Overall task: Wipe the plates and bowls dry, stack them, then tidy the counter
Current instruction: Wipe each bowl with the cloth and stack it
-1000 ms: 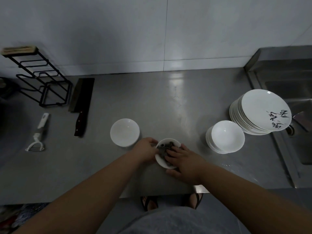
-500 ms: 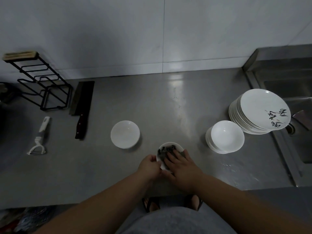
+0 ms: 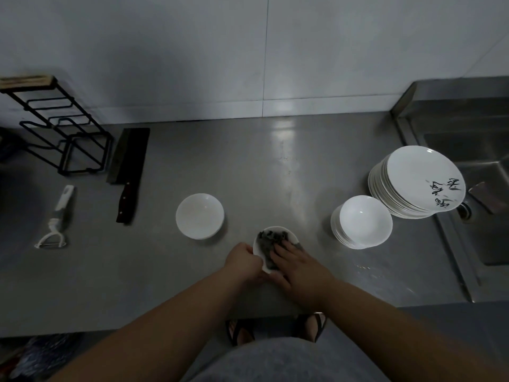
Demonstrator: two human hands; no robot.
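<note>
Bowl wiping at the near edge of the desk

The small bowl (image 3: pixel 290 235) was over the near edge of the desk (image 3: pixel 275 175), seemingly tipped toward the person; whether it rested on the steel could not be told. The left hand (image 3: pixel 242 261) gripped its rim with curled fingers. The right hand (image 3: pixel 300 267) pressed a dark cloth (image 3: pixel 271 239) into the hollow, fingers spread fairly flat and closed around nothing. The bowl looked like glazed ware, probably light and rigid, brittle if dropped and slick while damp. The rim seemed the surest hold, thumb inside and fingers under the wall. The soft cloth would mould to the curve. A lone bowl (image 3: pixel 200 216) sat to the left, well apart from the bowl stack (image 3: pixel 363 223) and plate stack (image 3: pixel 421 180).
</note>
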